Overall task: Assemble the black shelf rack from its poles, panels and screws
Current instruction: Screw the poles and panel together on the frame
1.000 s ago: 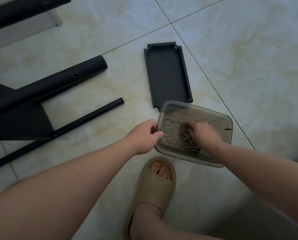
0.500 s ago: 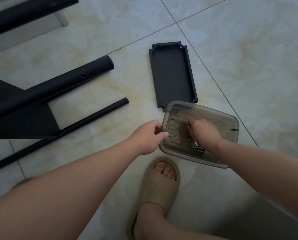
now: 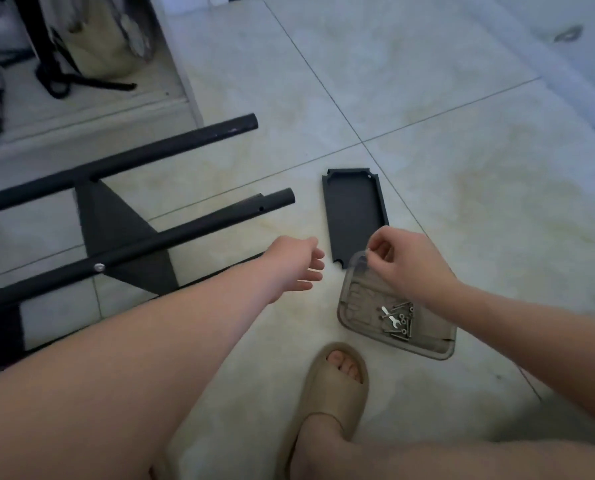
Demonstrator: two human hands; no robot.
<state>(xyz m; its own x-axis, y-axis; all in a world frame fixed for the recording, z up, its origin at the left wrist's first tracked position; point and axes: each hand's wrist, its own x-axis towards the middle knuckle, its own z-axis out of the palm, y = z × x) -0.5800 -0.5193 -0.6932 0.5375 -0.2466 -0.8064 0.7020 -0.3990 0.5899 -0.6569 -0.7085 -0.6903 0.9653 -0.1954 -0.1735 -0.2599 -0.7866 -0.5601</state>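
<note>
Right hand (image 3: 407, 263) pinched over tray's (image 3: 445, 351) far corner, on what I cannot tell; left hand (image 3: 294, 268) slack beside tray; anything tiny could slip, roll away.

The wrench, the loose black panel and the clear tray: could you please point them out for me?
wrench (image 3: 389, 317), head view, middle of its silver handle.
black panel (image 3: 355, 216), head view, centre of its flat face.
clear tray (image 3: 356, 306), head view, bare part of its bottom.

Right hand (image 3: 410, 265) at clear tray (image 3: 353, 308) of screws (image 3: 400, 321)
</note>
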